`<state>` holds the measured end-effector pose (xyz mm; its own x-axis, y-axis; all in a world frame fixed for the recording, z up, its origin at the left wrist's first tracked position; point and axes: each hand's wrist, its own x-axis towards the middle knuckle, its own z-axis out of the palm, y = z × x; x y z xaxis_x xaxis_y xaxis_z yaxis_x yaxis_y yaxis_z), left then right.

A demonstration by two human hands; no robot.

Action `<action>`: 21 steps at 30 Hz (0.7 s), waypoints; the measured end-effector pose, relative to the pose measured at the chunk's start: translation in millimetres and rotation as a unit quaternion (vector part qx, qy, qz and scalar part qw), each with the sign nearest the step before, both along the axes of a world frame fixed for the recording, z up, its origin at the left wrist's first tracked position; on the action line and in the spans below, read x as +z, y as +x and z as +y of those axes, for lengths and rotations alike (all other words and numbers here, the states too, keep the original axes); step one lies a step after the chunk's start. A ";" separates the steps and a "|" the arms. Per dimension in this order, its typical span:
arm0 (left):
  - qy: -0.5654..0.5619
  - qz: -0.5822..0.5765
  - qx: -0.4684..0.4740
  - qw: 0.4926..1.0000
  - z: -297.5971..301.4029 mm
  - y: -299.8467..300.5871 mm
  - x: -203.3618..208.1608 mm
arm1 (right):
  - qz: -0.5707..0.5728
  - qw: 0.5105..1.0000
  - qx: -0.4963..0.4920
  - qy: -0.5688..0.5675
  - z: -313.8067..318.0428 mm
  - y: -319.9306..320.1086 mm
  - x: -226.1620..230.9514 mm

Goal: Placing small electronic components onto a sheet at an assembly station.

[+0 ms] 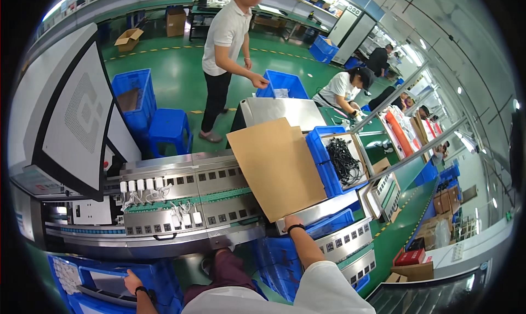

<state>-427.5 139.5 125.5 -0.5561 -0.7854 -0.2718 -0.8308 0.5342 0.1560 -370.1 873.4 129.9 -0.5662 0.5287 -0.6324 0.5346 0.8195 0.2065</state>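
At the lower left my left hand (131,282) is curled at the edge of a blue crate (170,284), beside a pale grey-white frame-like part (107,283) in the crate's opening. My right hand (292,222) is closed at the lower edge of a large brown cardboard sheet (276,166); its fingertips are partly hidden. The sheet lies tilted over the right end of a metal conveyor line (192,234). Left of the sheet, metal fixture plates (230,211) with rows of dark sockets carry several white power adapters (183,216) with cables.
A big white machine (76,111) spans the line's left end. A blue crate with black cables (323,163) sits right of the sheet. A person in a white shirt (224,45) stands across, reaching toward a blue bin (293,84). A blue stool (170,129) stands behind the line.
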 end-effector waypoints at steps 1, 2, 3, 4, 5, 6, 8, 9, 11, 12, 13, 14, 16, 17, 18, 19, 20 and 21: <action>0.001 0.001 -0.002 1.000 -1.9 0.5 -2.6 | 0.001 1.000 -0.002 0.001 -1.0 -1.1 0.2; -0.004 0.003 0.000 1.000 -3.5 0.9 -4.8 | -0.002 1.000 -0.005 0.002 -1.8 -1.9 0.5; -0.008 0.004 0.002 1.000 -4.9 1.4 -7.1 | -0.005 1.000 -0.008 0.002 -2.3 -2.3 0.9; -0.013 0.005 0.005 1.000 -6.0 1.9 -9.7 | -0.008 1.000 -0.011 0.002 -2.2 -2.3 1.6; -0.013 0.005 0.003 1.000 -6.4 2.1 -12.3 | -0.008 1.000 -0.013 0.003 -1.3 -2.2 2.5; -0.011 0.004 0.001 1.000 -7.8 1.8 -13.5 | -0.009 1.000 -0.017 0.003 -2.3 -2.3 3.3; -0.008 0.000 -0.003 1.000 -10.1 1.0 -16.2 | -0.014 1.000 -0.023 0.004 -3.8 -2.6 4.9; -0.010 0.000 -0.006 1.000 -11.2 1.4 -17.9 | -0.014 1.000 -0.026 0.003 -4.4 -3.0 5.6; -0.022 0.003 -0.015 1.000 -11.5 3.7 -20.7 | -0.013 0.999 -0.028 0.008 -5.1 -5.4 8.6; -0.028 0.004 -0.019 0.999 -11.2 4.1 -21.2 | -0.013 0.999 -0.028 0.010 -5.4 -6.5 11.0; -0.029 0.003 -0.021 0.999 -11.5 3.7 -21.5 | -0.014 0.999 -0.030 0.010 -6.1 -6.9 13.5; -0.026 0.001 -0.019 0.999 -12.2 3.1 -21.9 | -0.016 1.000 -0.023 0.009 -7.1 -6.9 16.1; -0.020 -0.003 -0.013 1.000 -13.3 2.3 -20.8 | -0.020 1.000 -0.008 0.006 -10.5 -7.6 22.0; -0.021 -0.005 -0.013 1.000 -13.7 2.5 -20.3 | -0.021 1.000 -0.007 0.005 -12.2 -8.9 24.5; -0.022 -0.006 -0.012 1.000 -14.0 2.8 -20.0 | -0.019 1.000 -0.016 0.005 -13.9 -10.7 26.9; -0.024 -0.006 -0.011 1.000 -14.5 3.4 -19.6 | -0.017 1.000 -0.023 0.005 -15.6 -12.5 28.3; -0.026 -0.007 -0.009 1.000 -15.6 4.7 -18.9 | -0.015 0.999 -0.031 0.005 -17.2 -13.6 27.8; -0.024 -0.007 -0.012 1.000 -13.4 3.1 -19.2 | -0.014 0.999 -0.034 0.007 -13.8 -10.3 25.3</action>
